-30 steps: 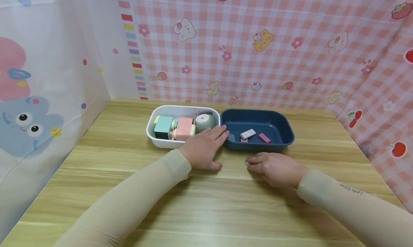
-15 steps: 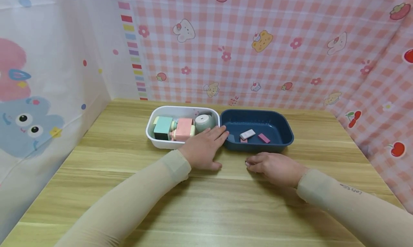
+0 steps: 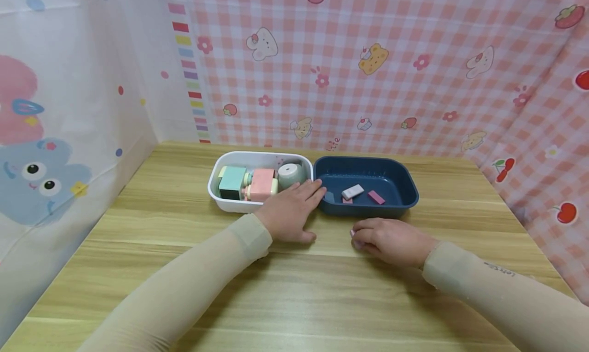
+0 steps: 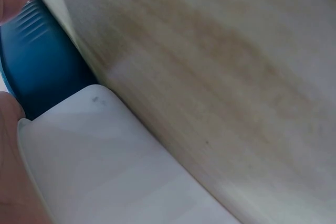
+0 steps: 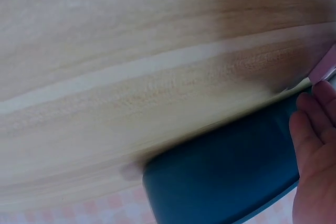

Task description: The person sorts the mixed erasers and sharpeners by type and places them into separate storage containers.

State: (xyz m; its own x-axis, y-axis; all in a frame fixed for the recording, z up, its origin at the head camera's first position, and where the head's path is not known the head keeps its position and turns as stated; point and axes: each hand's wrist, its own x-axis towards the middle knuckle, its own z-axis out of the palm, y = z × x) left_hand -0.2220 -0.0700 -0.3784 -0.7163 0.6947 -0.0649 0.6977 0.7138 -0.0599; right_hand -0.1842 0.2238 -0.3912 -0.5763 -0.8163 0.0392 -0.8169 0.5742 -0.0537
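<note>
My left hand (image 3: 293,211) lies with fingers stretched over the adjoining rims of a white bin (image 3: 216,201) and a dark blue bin (image 3: 409,204). In front of the blue bin, my right hand (image 3: 391,241) is low over the table, its fingertips pinching a small pink block (image 5: 323,67), mostly hidden by the fingers in the head view. Inside the blue bin are a white block (image 3: 353,191), a pink block (image 3: 376,197) and another pink piece (image 3: 347,201) partly under the white one.
The white bin holds a teal box-shaped bottle (image 3: 233,179), a pink one (image 3: 263,182) and a grey-green round container (image 3: 290,174). Both bins stand side by side near the back of the wooden table (image 3: 294,301). Behind hangs a pink checked cloth (image 3: 340,45).
The right hand's fingers have shifted slightly, so a bit more of the small block shows at their tips. My left hand keeps its place on the bins.
</note>
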